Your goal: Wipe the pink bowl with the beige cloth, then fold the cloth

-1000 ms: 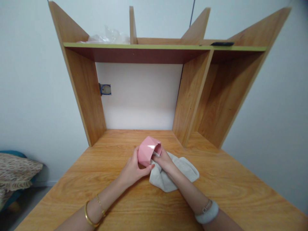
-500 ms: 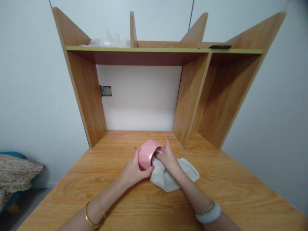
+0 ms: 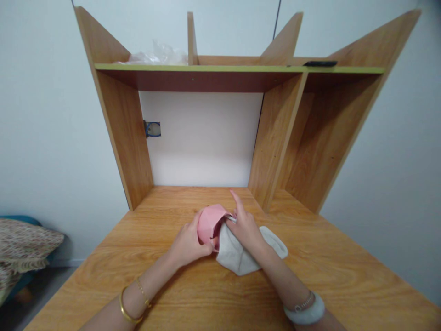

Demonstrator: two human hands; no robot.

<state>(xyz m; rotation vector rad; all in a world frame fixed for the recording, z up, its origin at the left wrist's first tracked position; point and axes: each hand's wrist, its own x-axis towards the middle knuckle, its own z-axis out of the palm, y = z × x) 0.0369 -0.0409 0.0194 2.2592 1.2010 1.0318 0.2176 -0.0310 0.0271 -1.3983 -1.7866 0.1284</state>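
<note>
A glossy pink faceted bowl [image 3: 211,221] lies tipped on its side above the desk, its opening turned to the right. My left hand [image 3: 190,242] is wrapped round its left side, with the thumb at the lower rim. My right hand [image 3: 244,225] presses a pale grey cloth [image 3: 234,253] into the mouth of the bowl; its index finger sticks up and its other fingers are partly hidden at the rim. The rest of the cloth hangs below the right wrist and spreads onto the desk.
The wooden desk [image 3: 165,294] carries a hutch with a green-edged shelf [image 3: 227,69]. On that shelf are a clear plastic bag [image 3: 158,54] and a dark flat object [image 3: 320,64]. A wall socket box [image 3: 153,129] shows behind. A patterned cushion [image 3: 27,243] is at far left.
The bowl has turned slightly in my left hand, its opening facing a little more toward me. My right hand has shifted slightly with the cloth, its index finger still raised.
</note>
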